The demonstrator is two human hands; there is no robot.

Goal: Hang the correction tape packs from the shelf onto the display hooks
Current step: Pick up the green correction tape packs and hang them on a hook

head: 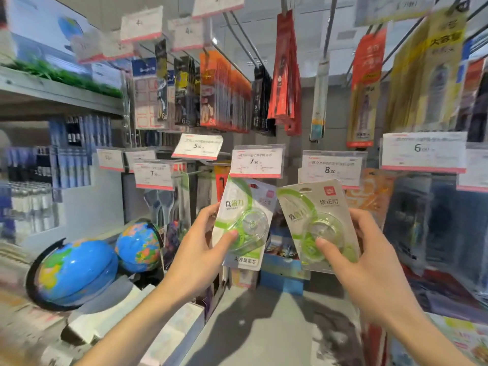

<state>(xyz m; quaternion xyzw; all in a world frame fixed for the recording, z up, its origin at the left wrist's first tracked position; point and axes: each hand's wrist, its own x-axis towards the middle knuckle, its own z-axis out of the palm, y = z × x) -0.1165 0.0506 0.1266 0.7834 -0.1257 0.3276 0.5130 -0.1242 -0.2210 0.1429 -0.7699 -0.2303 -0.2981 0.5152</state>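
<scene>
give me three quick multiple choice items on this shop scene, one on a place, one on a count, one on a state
1. Where do the blue globes sit?
A. lower left of the hands
B. on the top hooks
C. right of the right hand

2. How many green-and-clear correction tape packs are held?
A. one
B. two
C. four

3. What state is the pack in the left hand in?
A. hung on a hook
B. lying on the floor
C. gripped in the hand, not hung

Key: 1 A, the blue globes rest on the low shelf at left. 2 B, the left hand holds one pack and the right hand another pack. 3 C, its thumb presses the blister and its top sits below the 7.90 price tag.
</scene>
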